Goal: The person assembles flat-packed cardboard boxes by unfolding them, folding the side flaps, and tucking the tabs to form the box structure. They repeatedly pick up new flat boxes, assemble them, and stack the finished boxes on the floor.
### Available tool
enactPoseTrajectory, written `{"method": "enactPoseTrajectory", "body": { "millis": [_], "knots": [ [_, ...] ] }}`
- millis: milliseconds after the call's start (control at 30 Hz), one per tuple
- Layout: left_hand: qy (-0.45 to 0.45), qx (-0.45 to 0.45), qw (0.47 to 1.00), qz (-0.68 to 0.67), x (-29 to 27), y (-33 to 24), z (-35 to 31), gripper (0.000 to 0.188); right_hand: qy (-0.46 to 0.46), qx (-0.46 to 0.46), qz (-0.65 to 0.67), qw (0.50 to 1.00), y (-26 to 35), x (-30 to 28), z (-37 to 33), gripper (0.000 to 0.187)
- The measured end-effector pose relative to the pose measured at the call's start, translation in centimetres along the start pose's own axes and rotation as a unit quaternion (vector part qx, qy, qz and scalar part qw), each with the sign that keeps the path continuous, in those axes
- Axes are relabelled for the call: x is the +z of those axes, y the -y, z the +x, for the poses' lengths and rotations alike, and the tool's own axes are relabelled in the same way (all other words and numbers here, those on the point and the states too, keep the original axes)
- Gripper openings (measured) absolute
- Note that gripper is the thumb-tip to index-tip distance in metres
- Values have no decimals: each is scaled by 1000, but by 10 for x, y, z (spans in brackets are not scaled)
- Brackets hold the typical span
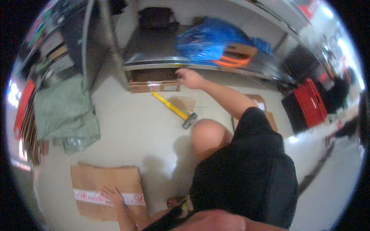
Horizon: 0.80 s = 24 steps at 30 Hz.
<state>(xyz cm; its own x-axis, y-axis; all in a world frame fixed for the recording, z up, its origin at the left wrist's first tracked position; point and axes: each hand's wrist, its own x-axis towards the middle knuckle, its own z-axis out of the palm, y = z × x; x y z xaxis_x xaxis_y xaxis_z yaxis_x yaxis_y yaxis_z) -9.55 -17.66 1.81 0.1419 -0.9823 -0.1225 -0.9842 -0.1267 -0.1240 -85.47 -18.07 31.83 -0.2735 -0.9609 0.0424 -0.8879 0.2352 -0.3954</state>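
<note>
Presently, the yellow-handled hammer (171, 106) lies on the tiled floor (129, 127), taken here as landmark. Just beyond its handle end sits a shallow cardboard box (154, 87), at the foot of a metal shelf (150, 44). Right hand (189, 78) is at the box's right end, fingers bent; cannot tell whether they grip the edge or only touch it. Left hand (111, 195) well to the near left of the hammer, palm down, fingers spread, resting on a flattened cardboard carton (104, 173) banded with white, red-printed tape; nothing grasped.

Cardboard scrap (187, 102) just right of the hammer's handle. Bare knee (209, 138) close by the hammer's head, near side. On the shelf, farther off than the hammer: blue plastic bag (206, 40), to the right; dark bag (156, 17), roughly straight beyond. Well left of the hammer: grey-green plastic sheeting (63, 111). Well right: red-and-black crate (310, 102).
</note>
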Motion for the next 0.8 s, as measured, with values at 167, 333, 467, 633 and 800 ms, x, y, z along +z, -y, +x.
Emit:
{"method": "enactPoseTrajectory", "body": {
  "millis": [167, 333, 467, 633, 800],
  "knots": [
    [55, 9, 998, 25, 12, 4, 53, 79, -151, 376, -121, 906, -200, -3, -201, 81],
    [-22, 344, 921, 184, -34, -7, 119, 72, -326, 398, -395, 761, -240, 170, -401, 91],
    [95, 137, 979, -117, -99, -86, 124, 63, 146, 534, -26, 832, -181, 250, -402, 99],
    [39, 304, 940, -150, -157, -196, 101, 56, -33, 537, -116, 835, -196, 237, -316, 91],
    [51, 349, 913, -204, -161, -220, 93, 54, 42, 570, -191, 798, -294, 237, -312, 43]
  ]
}}
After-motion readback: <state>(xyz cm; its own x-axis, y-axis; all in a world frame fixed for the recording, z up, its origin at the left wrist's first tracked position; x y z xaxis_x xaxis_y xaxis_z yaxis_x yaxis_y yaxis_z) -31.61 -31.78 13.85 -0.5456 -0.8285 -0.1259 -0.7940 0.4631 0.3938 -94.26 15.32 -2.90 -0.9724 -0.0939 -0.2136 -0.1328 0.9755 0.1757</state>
